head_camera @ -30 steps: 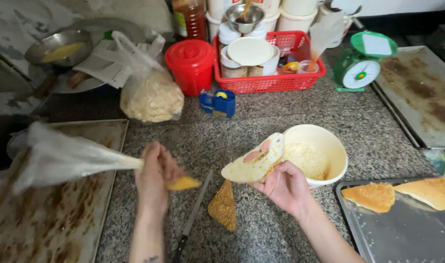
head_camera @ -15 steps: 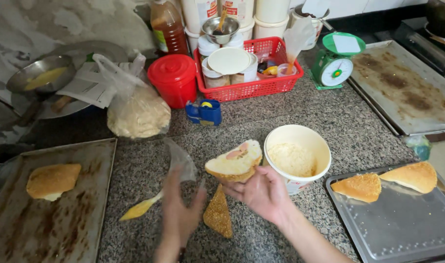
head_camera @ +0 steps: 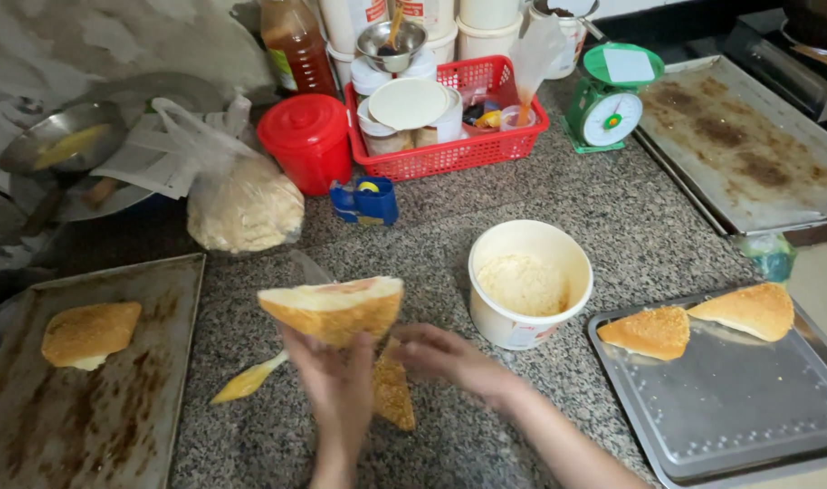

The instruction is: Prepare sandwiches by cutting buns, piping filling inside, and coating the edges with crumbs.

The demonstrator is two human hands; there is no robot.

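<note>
We see the left hand (head_camera: 336, 380) raised over the bench (head_camera: 649, 226), its fingers (head_camera: 359, 349) closed on the underside of a folded bread wedge (head_camera: 334, 308) that they hold above the speckled granite. The wedge is golden and crusty along its lower edge, paler and soft on top. The right hand (head_camera: 440, 353) sits just right of it, fingers curled loosely near the wedge's corner; we cannot tell whether they touch it. Below and between the fingers a second crumb-coated triangle (head_camera: 395, 394) lies flat on the stone, partly hidden by the hands.

Left of the fingers a yellow-smeared spreader (head_camera: 248, 380) lies on the bench, and beyond it a dark, stained baking tray (head_camera: 133, 426) carries one browned bread piece (head_camera: 89, 333); its right rim runs close to the spreader. Right of the fingers stands a round white tub (head_camera: 529, 282) of pale filling, and further right a clean perforated metal tray (head_camera: 739, 407) holds two more golden wedges (head_camera: 694, 324) near its top edge. Open granite shows between tub and tray, and ahead of the fingers toward a small blue object (head_camera: 366, 201).

Farther ahead sit a clear bag of crumbs (head_camera: 243, 206), a red lidded canister (head_camera: 309, 140), a red mesh basket (head_camera: 449, 149) of cups, a green kitchen scale (head_camera: 612, 100) and a worn steel tray (head_camera: 748, 154).
</note>
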